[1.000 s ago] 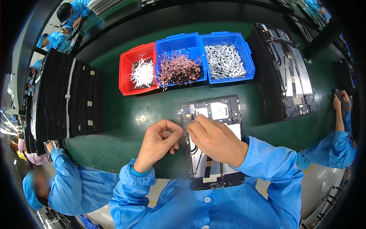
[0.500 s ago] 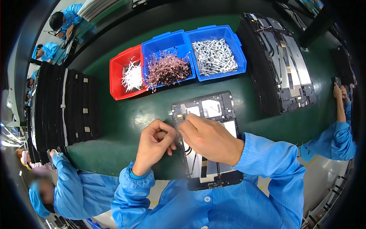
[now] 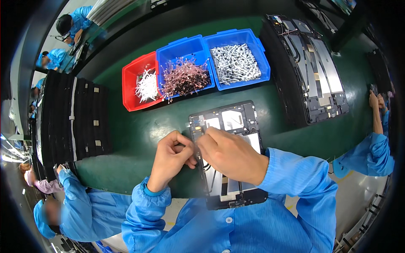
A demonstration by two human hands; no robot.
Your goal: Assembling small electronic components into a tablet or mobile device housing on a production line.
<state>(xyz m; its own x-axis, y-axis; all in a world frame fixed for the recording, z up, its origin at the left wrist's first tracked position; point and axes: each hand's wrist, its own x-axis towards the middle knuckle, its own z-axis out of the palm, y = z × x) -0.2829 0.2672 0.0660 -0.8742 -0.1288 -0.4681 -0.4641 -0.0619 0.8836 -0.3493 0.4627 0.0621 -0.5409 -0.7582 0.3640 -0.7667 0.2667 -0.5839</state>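
An opened tablet-like device (image 3: 252,143), black-framed with silvery plates and dark cables inside, lies lengthwise before me on the green table. My left hand (image 3: 171,158) is at its left edge, thumb and forefinger pinched together and the other fingers curled. Over the upper middle of the device is my right hand (image 3: 234,157), back upward and fingers closed, its fingertips almost meeting those of the left. Whatever sits between either set of fingertips is hidden or too small to make out.
Beyond the device stand a red bin (image 3: 128,92) of white strips, a blue bin (image 3: 173,50) of pinkish wires and another blue bin (image 3: 265,69) of silvery pieces. Stacked devices (image 3: 314,76) rise at right, a black stack (image 3: 82,122) at left. Co-workers (image 3: 97,215) flank the table (image 3: 126,139).
Both hands keep nearly the same pose over the device, with only a slight shift of the fingers. The whole view has moved a little.
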